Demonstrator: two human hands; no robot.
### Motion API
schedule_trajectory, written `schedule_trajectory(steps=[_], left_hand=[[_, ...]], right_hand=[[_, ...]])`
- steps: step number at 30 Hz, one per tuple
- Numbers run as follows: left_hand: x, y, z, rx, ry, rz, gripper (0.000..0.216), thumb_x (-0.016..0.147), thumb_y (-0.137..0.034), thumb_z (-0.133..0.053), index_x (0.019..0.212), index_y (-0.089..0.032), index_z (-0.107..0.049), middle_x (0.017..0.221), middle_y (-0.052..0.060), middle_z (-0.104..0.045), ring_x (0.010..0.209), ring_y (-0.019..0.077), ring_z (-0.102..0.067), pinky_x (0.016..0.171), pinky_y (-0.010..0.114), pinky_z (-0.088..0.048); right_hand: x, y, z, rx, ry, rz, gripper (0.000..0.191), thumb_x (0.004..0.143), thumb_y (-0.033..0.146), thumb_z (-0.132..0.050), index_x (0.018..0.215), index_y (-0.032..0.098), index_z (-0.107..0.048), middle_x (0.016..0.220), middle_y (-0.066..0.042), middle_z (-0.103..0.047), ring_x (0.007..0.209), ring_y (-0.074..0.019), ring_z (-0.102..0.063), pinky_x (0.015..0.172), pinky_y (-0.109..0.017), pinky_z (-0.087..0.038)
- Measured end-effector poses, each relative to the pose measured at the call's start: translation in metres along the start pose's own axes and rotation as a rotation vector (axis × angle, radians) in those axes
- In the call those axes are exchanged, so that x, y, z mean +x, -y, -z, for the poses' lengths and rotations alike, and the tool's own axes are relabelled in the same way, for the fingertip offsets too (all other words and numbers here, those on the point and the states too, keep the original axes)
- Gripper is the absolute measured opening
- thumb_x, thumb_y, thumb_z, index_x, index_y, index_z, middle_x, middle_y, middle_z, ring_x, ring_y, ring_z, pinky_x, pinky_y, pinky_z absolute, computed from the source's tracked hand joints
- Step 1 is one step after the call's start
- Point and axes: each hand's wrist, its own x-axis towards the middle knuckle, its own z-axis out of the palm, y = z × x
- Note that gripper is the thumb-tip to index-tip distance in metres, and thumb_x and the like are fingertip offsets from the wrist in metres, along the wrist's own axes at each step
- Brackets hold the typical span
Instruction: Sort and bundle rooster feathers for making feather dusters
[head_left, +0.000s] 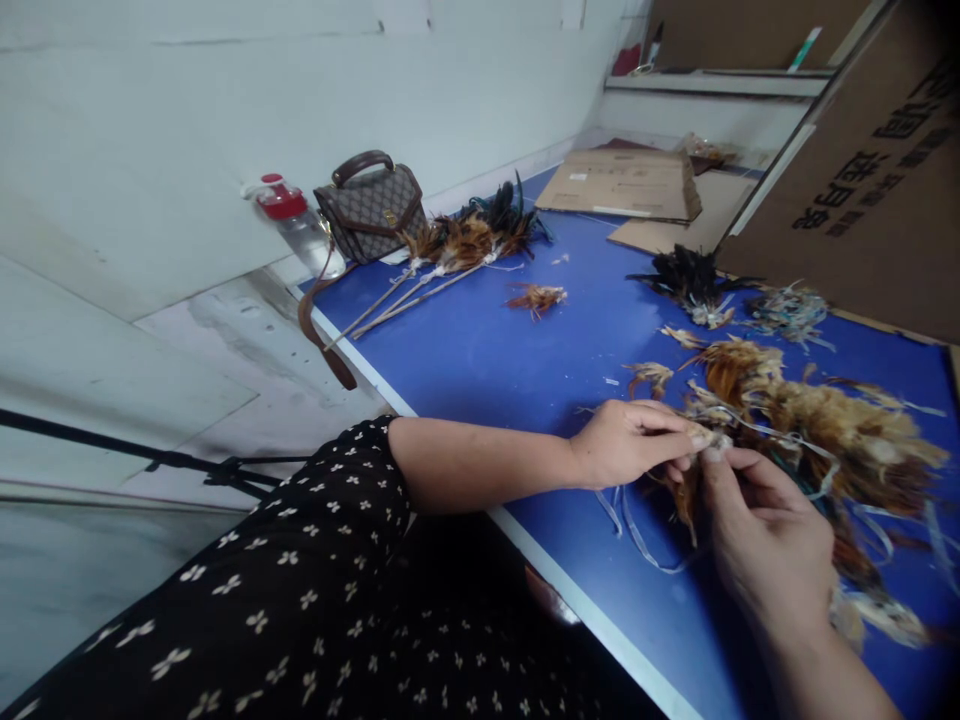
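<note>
My left hand (pixel 634 442) and my right hand (pixel 776 540) meet at the right side of the blue table. Both are closed in a pinch at the pale quill end of a small bunch of brown feathers (pixel 684 512), whose tips hang down below the fingers. Thin whitish string (pixel 649 560) trails beneath my left hand and loops past my right hand. Just beyond the fingers lies a large heap of tan and brown feathers (pixel 832 425). Part of the held bunch is hidden by my fingers.
Feather-topped sticks (pixel 416 295) lie near a brown handbag (pixel 371 210) and a red-capped bottle (pixel 289 220). A dark feather bunch (pixel 686 280), a string tangle (pixel 791 310) and a small feather tuft (pixel 536 298) rest on the table (pixel 465 350). Cardboard (pixel 862 200) borders the right.
</note>
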Motion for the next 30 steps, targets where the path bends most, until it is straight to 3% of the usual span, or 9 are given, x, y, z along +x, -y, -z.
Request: schedule_trajectory(steps=[12, 22, 26, 30], left_hand=[[0.002, 0.004, 0.003, 0.024, -0.017, -0.062, 0.052, 0.081, -0.054, -0.109, 0.082, -0.010, -0.080, 0.097, 0.002, -0.071, 0.067, 0.0063, -0.071, 0.068, 0.027, -0.068], [0.002, 0.007, 0.003, -0.006, -0.026, 0.001, 0.049, 0.079, -0.050, -0.110, 0.086, -0.010, -0.082, 0.105, 0.005, -0.074, 0.069, 0.0070, -0.071, 0.073, 0.032, -0.071], [0.002, 0.007, 0.005, 0.030, -0.032, 0.000, 0.049, 0.081, -0.052, -0.109, 0.084, -0.010, -0.082, 0.099, 0.004, -0.073, 0.073, 0.0075, -0.071, 0.076, 0.030, -0.072], [0.003, 0.009, 0.007, 0.050, -0.008, -0.026, 0.049, 0.079, -0.049, -0.110, 0.092, -0.009, -0.085, 0.105, 0.005, -0.073, 0.070, 0.0073, -0.072, 0.074, 0.030, -0.072]], right_hand=[[0.001, -0.005, 0.000, 0.079, 0.002, -0.021, 0.065, 0.083, 0.081, -0.096, 0.101, 0.020, -0.084, 0.075, 0.000, -0.067, 0.062, -0.0126, -0.055, 0.053, -0.023, -0.046], [0.002, -0.011, -0.001, 0.132, -0.053, -0.106, 0.071, 0.081, 0.085, -0.098, 0.105, 0.021, -0.083, 0.077, 0.002, -0.068, 0.063, -0.0110, -0.055, 0.051, -0.019, -0.044], [0.002, -0.007, -0.002, 0.125, -0.020, -0.075, 0.073, 0.080, 0.090, -0.096, 0.103, 0.021, -0.082, 0.072, 0.003, -0.064, 0.060, -0.0106, -0.054, 0.052, -0.019, -0.044], [0.002, -0.004, -0.001, 0.052, 0.044, -0.018, 0.071, 0.080, 0.088, -0.096, 0.102, 0.022, -0.082, 0.072, 0.000, -0.069, 0.061, -0.0131, -0.059, 0.053, -0.022, -0.046]])
